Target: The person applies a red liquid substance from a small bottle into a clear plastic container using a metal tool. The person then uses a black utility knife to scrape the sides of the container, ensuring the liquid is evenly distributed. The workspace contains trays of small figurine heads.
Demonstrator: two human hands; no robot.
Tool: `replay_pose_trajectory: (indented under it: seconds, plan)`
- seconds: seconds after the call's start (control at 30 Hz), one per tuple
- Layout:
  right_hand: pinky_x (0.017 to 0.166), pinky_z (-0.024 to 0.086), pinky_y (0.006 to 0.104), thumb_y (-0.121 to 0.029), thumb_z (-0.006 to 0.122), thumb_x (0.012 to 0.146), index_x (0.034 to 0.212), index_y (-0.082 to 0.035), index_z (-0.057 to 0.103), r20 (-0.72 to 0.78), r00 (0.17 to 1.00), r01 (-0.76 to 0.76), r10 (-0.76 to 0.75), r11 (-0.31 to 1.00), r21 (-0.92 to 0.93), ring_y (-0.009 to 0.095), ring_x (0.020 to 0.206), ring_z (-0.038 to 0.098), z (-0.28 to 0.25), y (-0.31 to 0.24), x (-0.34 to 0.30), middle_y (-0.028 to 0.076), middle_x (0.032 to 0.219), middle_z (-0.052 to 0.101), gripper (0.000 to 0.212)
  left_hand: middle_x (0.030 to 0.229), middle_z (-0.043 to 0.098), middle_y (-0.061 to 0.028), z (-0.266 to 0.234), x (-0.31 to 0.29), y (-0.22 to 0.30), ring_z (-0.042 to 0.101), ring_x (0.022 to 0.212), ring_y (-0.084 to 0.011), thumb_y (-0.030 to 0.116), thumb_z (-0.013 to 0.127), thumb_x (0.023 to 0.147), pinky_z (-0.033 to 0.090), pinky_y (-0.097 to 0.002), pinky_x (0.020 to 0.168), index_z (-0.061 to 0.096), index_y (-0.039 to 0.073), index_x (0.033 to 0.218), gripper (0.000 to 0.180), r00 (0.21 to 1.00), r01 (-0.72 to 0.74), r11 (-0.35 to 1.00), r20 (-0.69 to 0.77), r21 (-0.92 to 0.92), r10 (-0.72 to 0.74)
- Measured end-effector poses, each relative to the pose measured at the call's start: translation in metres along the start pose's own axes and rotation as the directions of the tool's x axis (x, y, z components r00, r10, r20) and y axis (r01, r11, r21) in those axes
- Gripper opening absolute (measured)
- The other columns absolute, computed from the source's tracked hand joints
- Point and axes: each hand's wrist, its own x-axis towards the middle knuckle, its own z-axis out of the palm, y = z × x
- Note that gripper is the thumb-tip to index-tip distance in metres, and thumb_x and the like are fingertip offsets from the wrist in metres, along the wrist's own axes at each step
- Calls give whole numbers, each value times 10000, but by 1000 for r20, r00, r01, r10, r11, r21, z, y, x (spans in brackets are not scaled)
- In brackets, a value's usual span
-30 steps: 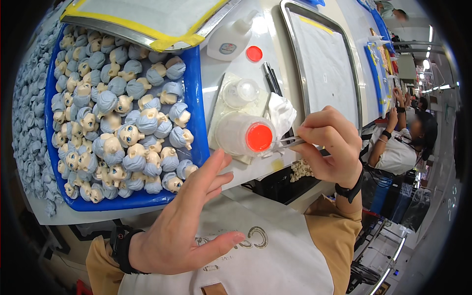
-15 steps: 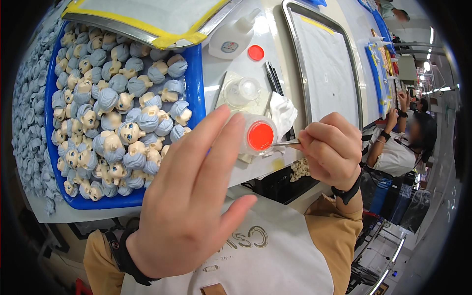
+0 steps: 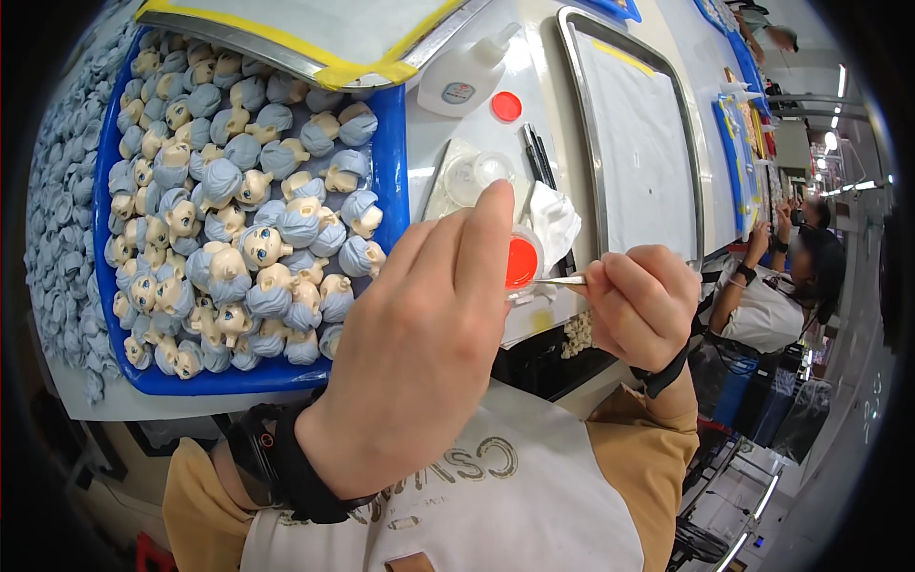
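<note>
My right hand (image 3: 640, 310) is closed in a pinch around a thin, tapered metal tool (image 3: 564, 281). Its far end meets the rim of a small clear jar of red paint (image 3: 521, 263). My left hand (image 3: 419, 324) hovers palm down at the jar's left side, index finger stretched out and partly covering the jar. The thumb and undersides of its fingers are hidden, and I see nothing held there. To the left, a blue tray (image 3: 391, 153) is filled with doll heads (image 3: 262, 246) with grey-blue hair and painted eyes.
Behind the jar stand a clear cup (image 3: 493, 168), a red lid (image 3: 506, 107), a white bottle (image 3: 464, 76), dark pens (image 3: 539, 157) and a white tissue (image 3: 555, 221). A paper-lined metal tray (image 3: 634, 153) lies right. Hair pieces (image 3: 67, 229) pile far left. A co-worker (image 3: 782, 286) sits beyond.
My left hand has shifted right and turned, so its thumb no longer shows and its fingers cover more of the jar. My right hand keeps the tool at the jar. The view has shifted slightly.
</note>
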Motion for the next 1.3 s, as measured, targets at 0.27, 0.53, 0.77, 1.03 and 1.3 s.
replay_pose_trajectory:
  seconds: [0.27, 0.53, 0.77, 1.03, 1.3]
  plan:
    - [400, 346, 281, 41, 756, 612, 734, 14, 599, -6, 994, -105, 106, 993, 59, 186, 528, 512, -1, -3, -6, 70, 730, 570, 201, 1111, 585, -229, 1, 0, -1, 590, 1019, -368, -58, 724, 675, 474, -401, 868, 409, -33, 1343, 739, 1000, 7, 1000, -21, -24, -8]
    - [470, 407, 303, -25, 769, 657, 858, -2, 638, 191, 908, -407, 372, 892, 197, 225, 554, 533, -19, -9, 6, 84, 701, 590, 241, 1102, 583, -224, -1, 0, -1, 580, 999, -378, -33, 722, 697, 471, -407, 853, 448, -39, 1291, 654, 1000, 18, 999, 9, -36, -18]
    - [452, 396, 305, -35, 772, 653, 833, -18, 635, 244, 885, -440, 396, 883, 162, 211, 533, 529, -17, -19, 7, 64, 692, 585, 226, 1058, 587, -205, -2, 0, -4, 571, 957, -382, -13, 732, 692, 470, -410, 812, 519, -25, 1164, 518, 1000, 14, 998, 20, -55, -13]
    - [454, 397, 299, -35, 772, 647, 834, -15, 640, 213, 893, -433, 397, 886, 166, 212, 538, 536, -17, -20, 1, 77, 704, 597, 230, 1079, 568, -201, -2, -2, -4, 566, 974, -373, -10, 736, 685, 467, -406, 822, 514, -25, 1178, 541, 1000, 22, 998, 21, -65, -20]
    - [471, 415, 308, -67, 765, 663, 900, -24, 669, 257, 859, -490, 444, 857, 159, 207, 556, 546, -21, -21, 2, 62, 698, 579, 259, 1116, 556, -205, -4, -2, -6, 558, 1014, -377, -32, 715, 684, 463, -397, 861, 519, -25, 1206, 558, 999, 19, 998, 51, -58, -16]
